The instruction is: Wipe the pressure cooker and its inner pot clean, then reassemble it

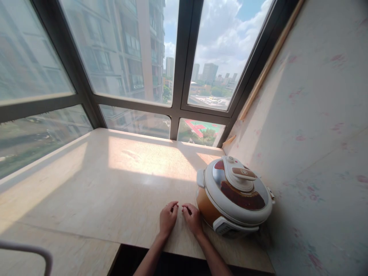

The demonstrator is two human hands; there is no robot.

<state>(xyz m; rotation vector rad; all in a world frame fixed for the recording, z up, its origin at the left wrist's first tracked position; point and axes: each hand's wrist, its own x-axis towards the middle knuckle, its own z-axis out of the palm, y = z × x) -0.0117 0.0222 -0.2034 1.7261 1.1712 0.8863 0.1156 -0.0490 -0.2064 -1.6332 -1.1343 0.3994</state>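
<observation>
My left hand (168, 217) rests low over the pale countertop (94, 195), its fingers curled in toward the thumb. Just to its right, with a small gap between them, my right hand (192, 217) is curled the same way. I see nothing held in either one. Beside my right hand stands an electric pressure cooker (201, 209) with a white rim and an orange-brown body. Its lid (217, 180) is on, topped by a brown and white handle (243, 173). The control panel (232, 228) faces toward me, partly in shadow.
Dark-framed windows (176, 57) enclose the counter at the back and left. A wall with floral paper (310, 126) runs close along the cooker's right side. A dark opening (129, 260) lies below the counter's front edge. A curved grey tube (34, 249) shows at lower left.
</observation>
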